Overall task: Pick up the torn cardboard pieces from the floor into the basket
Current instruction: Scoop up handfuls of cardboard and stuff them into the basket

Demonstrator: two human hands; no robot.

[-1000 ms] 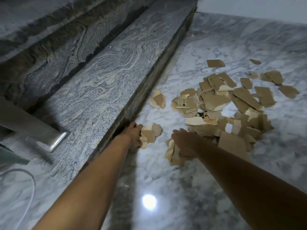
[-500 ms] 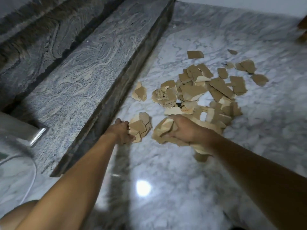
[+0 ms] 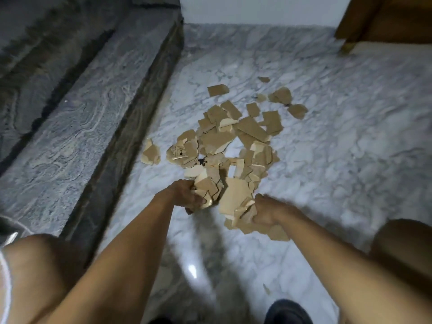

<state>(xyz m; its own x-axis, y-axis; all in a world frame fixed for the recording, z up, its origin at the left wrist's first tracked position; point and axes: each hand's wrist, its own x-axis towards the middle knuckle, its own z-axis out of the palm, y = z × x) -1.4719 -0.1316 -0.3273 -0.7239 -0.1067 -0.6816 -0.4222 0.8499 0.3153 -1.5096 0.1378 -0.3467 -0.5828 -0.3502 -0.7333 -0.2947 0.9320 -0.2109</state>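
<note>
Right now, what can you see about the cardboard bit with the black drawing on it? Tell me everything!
The printed cardboard piece is tan, with ragged torn edges that look paler than its face. Black printed marks, a boxy symbol too blurry to read, sit on it. It lies flat on the marble floor at the left edge of the pile, where neighbouring pieces overlap its right side. The left hand and right hand grip other pieces, not this one.
</note>
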